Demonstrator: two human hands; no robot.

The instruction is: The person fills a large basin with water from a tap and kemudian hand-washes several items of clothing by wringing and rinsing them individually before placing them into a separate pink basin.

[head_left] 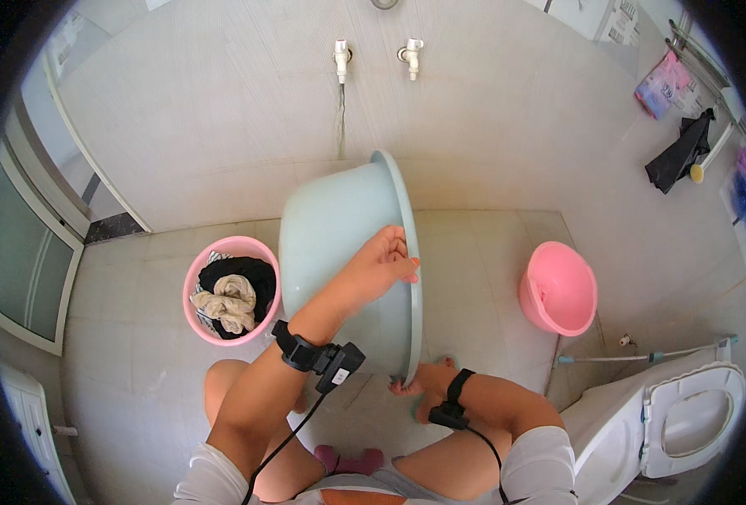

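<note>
A large pale blue plastic basin [339, 210] is tipped up on its side in front of me, with its rim facing right. My left hand [387, 259] is closed on the upper part of that rim, fingers curled and thumb against the edge. Lower down, my right hand [407, 385] grips the near end of the rim; part of its fingers is hidden. The inside of the basin does not show. Close to its left stands a pink tub [191, 311] filled with dark clothes [262, 276] and a bunched beige cloth [228, 303].
A pink basin [565, 286] stands to the right, near a white toilet [617, 421] with its lid up. Two white taps [342, 63] are on the far wall; a thin streak hangs below the left one. Left is a glass-panelled door [28, 244].
</note>
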